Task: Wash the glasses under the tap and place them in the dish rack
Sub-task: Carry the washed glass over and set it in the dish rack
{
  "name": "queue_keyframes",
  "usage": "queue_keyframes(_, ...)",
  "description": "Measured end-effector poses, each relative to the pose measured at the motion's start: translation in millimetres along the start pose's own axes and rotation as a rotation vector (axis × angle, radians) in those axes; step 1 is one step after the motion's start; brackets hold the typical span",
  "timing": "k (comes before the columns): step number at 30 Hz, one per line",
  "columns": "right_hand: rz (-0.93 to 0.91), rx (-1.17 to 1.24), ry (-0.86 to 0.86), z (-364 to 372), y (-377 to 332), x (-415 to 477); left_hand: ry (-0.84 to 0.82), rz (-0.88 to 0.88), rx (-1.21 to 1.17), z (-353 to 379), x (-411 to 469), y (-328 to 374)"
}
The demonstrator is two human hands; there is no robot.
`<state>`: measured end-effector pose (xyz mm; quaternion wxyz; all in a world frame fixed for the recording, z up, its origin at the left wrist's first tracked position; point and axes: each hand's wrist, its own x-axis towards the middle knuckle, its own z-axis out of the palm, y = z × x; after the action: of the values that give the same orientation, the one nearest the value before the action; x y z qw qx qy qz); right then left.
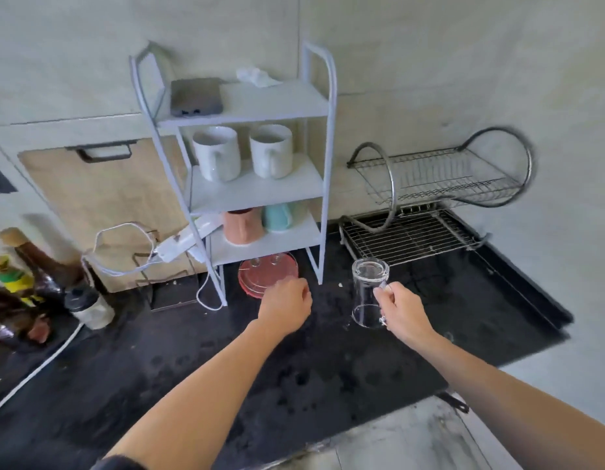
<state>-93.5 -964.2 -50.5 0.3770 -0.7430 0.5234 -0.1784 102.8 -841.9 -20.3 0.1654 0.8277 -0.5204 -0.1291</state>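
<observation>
1. Right hand (401, 313) pinches the handle of a clear glass (368, 293) with curled fingers and thumb, holding it upside down.
2. That glass hangs just in front of the dish rack (412, 239), near the front edge of its lower tier and not touching it, above the black counter (192, 368).
3. Left hand (287, 305) hovers further to the left of the rack, fingers curled under into a loose fist, with nothing visible in it.
4. Neither tier of the rack shows a glass yet, so by my reckoning nothing has been put away.
5. No tap or sink is in sight, and I cannot tell whether the glass is wet. Turned mouth down so near the rack, it looks to me rinsed and about to be placed.
6. What is left, I judge: this glass has to go into the rack, then any others need washing. No other glasses show around the rack.
</observation>
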Motion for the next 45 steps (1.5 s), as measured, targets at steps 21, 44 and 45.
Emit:
queue_keyframes(21,0.112,-0.033,0.034,-188.3,165.8,348.1,0.155,0.090,0.215,83.2,293.1,260.5)
queue_keyframes(44,-0.086,-0.187,-0.037,-164.8,207.1,479.9,0.417,0.014,0.412,117.7,307.3,259.6)
queue_keyframes(45,-0.046,-0.184,-0.032,-169.2,202.1,472.2,0.416,0.015,0.413,117.5,306.8,259.5)
